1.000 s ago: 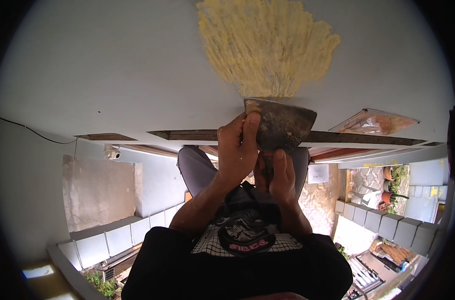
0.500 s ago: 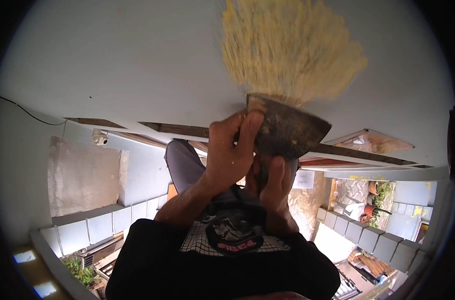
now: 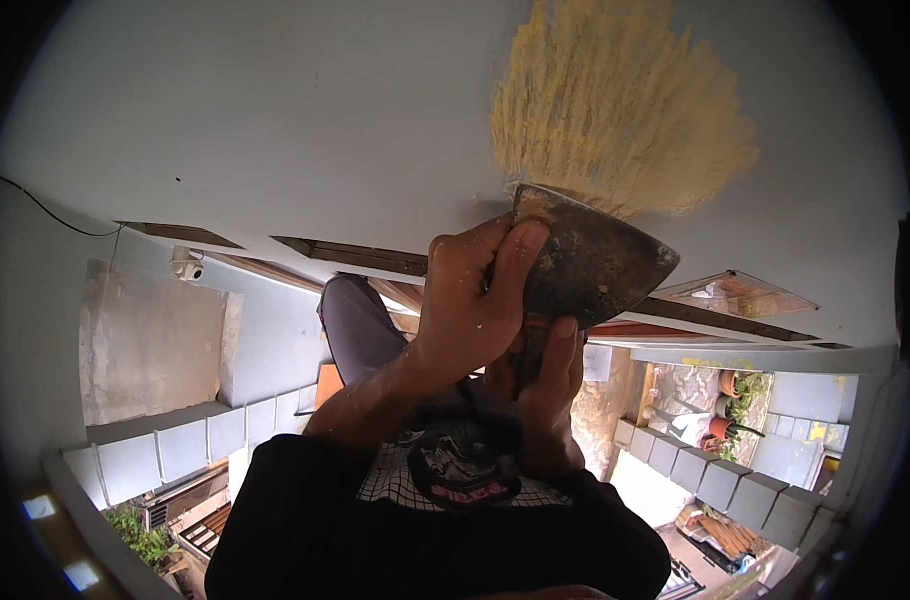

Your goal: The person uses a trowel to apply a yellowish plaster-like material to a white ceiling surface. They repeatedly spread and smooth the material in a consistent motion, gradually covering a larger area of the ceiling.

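A wide-bladed putty knife (image 3: 597,258), its metal dark and stained, is held by both hands in front of my chest. My left hand (image 3: 467,295) is closed on the left side of the blade, thumb pressed on its face. Around the handle my right hand (image 3: 552,385) is closed, thumb pointing up toward the blade. The blade's top edge lies at the lower border of a streaky yellow patch of filler (image 3: 625,110) on the pale grey painted surface (image 3: 305,110). Whether the edge touches the surface cannot be made out. Small pale specks dot my left hand.
Narrow openings (image 3: 355,258) run along the painted surface's edge, with a clear panel (image 3: 740,292) at right. A white camera (image 3: 186,263) is mounted at left. Low block walls (image 3: 185,458) stand on both sides; potted plants (image 3: 720,428) are at right.
Both hands and the putty knife have shifted slightly right in view. The yellow patch also appears farther right, while the surroundings have slid a little left.
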Action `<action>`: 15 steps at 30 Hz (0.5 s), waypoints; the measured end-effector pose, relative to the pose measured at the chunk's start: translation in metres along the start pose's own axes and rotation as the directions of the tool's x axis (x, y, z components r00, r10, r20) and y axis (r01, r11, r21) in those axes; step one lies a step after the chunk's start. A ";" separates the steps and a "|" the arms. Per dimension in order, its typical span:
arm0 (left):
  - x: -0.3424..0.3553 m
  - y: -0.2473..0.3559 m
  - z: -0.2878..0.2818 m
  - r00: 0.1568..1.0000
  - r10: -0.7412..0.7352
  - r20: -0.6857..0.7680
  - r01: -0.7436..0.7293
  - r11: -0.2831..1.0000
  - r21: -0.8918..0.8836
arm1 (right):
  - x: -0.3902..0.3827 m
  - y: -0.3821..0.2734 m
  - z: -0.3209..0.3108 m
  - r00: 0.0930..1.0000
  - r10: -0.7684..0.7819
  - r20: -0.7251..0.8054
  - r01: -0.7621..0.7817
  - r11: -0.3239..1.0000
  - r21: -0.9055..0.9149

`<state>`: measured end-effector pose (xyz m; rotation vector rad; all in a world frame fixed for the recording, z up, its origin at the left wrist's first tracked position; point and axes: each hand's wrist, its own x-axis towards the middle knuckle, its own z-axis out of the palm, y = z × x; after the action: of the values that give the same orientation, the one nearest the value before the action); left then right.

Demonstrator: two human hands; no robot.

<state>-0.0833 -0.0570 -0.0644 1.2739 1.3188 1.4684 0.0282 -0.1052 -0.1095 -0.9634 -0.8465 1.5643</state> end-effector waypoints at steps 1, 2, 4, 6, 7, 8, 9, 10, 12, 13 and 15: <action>-0.005 -0.008 0.001 1.000 -0.013 -0.014 0.013 0.999 -0.031 | 0.000 -0.001 0.000 1.000 0.011 0.014 -0.010 1.000 -0.021; -0.008 -0.014 0.004 1.000 0.007 -0.020 -0.008 0.998 -0.056 | 0.005 -0.002 -0.002 0.999 -0.005 0.053 0.006 1.000 -0.016; -0.008 -0.033 0.007 0.997 0.078 -0.025 -0.079 0.996 -0.044 | 0.007 0.002 -0.013 0.992 -0.003 0.125 0.004 1.000 -0.006; -0.004 0.000 0.005 1.000 -0.014 -0.017 0.012 0.997 -0.077 | 0.005 0.003 -0.018 0.980 0.024 0.197 -0.023 1.000 -0.007; -0.001 0.013 0.002 0.998 -0.063 -0.020 0.061 0.994 -0.095 | 0.010 -0.006 -0.015 0.969 0.027 0.247 -0.023 1.000 -0.018; -0.001 0.012 0.000 0.998 -0.068 -0.003 0.067 0.990 -0.126 | 0.010 -0.008 -0.015 0.969 0.037 0.246 -0.033 0.999 -0.019; -0.006 0.002 0.003 0.998 -0.053 -0.016 0.051 0.992 -0.116 | 0.005 -0.008 -0.017 0.970 0.059 0.235 -0.054 0.998 -0.027; -0.008 -0.012 0.004 1.000 -0.009 -0.028 0.007 0.996 -0.090 | 0.002 -0.002 -0.016 0.980 0.059 0.188 -0.059 0.998 -0.008; -0.011 -0.027 0.009 0.985 0.161 -0.062 -0.163 0.986 -0.025 | 0.007 0.012 -0.016 0.996 -0.069 0.063 0.077 0.988 -0.130; -0.011 -0.020 0.007 0.990 0.131 -0.061 -0.133 0.991 -0.024 | 0.005 0.022 -0.016 0.985 -0.175 -0.007 0.166 0.944 -0.285; -0.005 0.005 0.004 0.996 0.060 -0.060 -0.062 0.998 -0.024 | -0.001 0.020 -0.017 0.989 -0.145 0.001 0.138 0.939 -0.315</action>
<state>-0.0776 -0.0618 -0.0603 1.2730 1.3053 1.5712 0.0353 -0.1095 -0.1338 -1.1162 -1.1479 1.3158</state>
